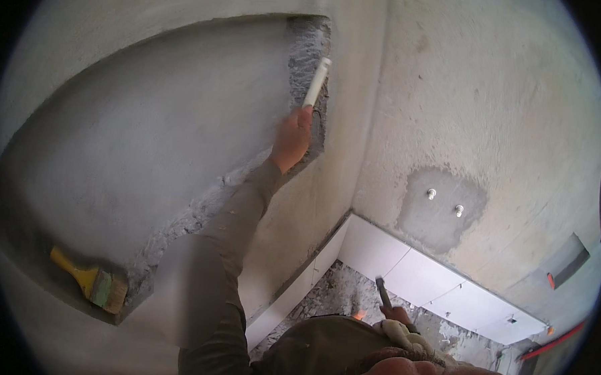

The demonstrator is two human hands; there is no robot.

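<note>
Bar (317,82) – judged light, stiff, best held low – sits clamped in left hand (292,139), right hand (397,315) clasping tool (383,294).

Grey plastered walls (518,116) meet above a seemingly rubble-strewn floor (330,286).

That niche (169,121) has a smooth, matt, cement-like back, but its right end's super rough. Pale handle (315,86) there looks like smooth plastic. Brush (100,285) at the niche's lower left: coarse bristles. Fittings (432,193) right of it: shiny metal.
</note>
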